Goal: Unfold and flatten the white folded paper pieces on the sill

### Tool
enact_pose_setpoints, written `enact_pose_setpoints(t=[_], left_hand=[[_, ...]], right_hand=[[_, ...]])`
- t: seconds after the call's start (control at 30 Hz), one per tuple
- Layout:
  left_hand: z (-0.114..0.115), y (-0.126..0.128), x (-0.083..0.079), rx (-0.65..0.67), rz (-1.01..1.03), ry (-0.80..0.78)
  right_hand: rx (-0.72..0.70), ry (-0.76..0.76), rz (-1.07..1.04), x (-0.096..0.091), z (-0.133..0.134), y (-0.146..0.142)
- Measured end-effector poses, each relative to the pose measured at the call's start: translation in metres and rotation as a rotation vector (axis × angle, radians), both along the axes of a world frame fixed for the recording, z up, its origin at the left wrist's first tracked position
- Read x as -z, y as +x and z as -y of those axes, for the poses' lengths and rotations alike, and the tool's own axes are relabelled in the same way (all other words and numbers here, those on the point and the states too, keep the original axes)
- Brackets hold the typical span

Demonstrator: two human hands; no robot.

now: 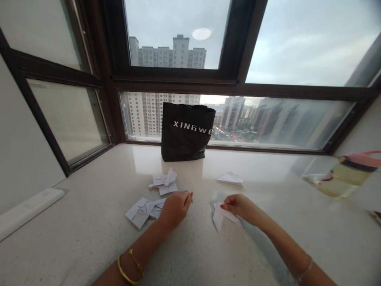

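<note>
My right hand (242, 207) rests on a folded white paper piece (219, 217) lying on the pale stone sill, its fingers pinching the paper's upper edge. My left hand (176, 206) hovers just left of it with the fingers curled loosely and nothing in them. Right beside the left hand lies a pile of folded white papers (143, 210). A second pile of folded papers (164, 182) sits a little farther back. One more folded paper (229, 178) lies alone behind the right hand.
A black paper bag (186, 133) with white lettering stands at the back against the window. A pink and yellow bottle (348, 172) sits at the right edge. The window frame (178, 81) closes off the far side and the left.
</note>
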State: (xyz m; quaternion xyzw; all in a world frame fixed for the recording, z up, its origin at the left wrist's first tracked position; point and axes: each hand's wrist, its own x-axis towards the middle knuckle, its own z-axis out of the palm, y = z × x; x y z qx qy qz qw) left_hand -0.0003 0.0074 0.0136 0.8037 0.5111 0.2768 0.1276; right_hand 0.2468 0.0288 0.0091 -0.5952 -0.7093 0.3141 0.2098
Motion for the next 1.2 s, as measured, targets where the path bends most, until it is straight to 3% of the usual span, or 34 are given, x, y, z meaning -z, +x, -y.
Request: enact_pose_setpoints(t=[0.1, 0.27, 0.4, 0.57, 0.87, 1.07, 1.2], left_hand=[[-0.005, -0.007, -0.002, -0.045, 0.022, -0.003], [-0.005, -0.006, 0.001, -0.034, 0.014, -0.041], [0.001, 0.003, 0.005, 0.016, -0.015, -0.064], [0.007, 0.009, 0.007, 0.056, -0.083, -0.078], [0.001, 0.004, 0.009, 0.067, -0.064, -0.082], [0.002, 0.005, 0.009, 0.061, -0.045, -0.079], [-0.001, 0.002, 0.006, 0.049, -0.031, -0.054]], right_hand=[[0.092, 0.005, 0.058, -0.007, 0.003, 0.026], [0.071, -0.091, -0.004, -0.001, 0.024, 0.054], [0.205, 0.051, 0.076, 0.011, 0.030, 0.058], [0.259, 0.210, 0.171, 0.011, 0.009, 0.060], [0.391, 0.228, 0.369, 0.004, -0.045, 0.049], [0.512, 0.281, 0.708, 0.005, -0.043, 0.041], [0.591, 0.390, 0.775, 0.000, -0.038, 0.037]])
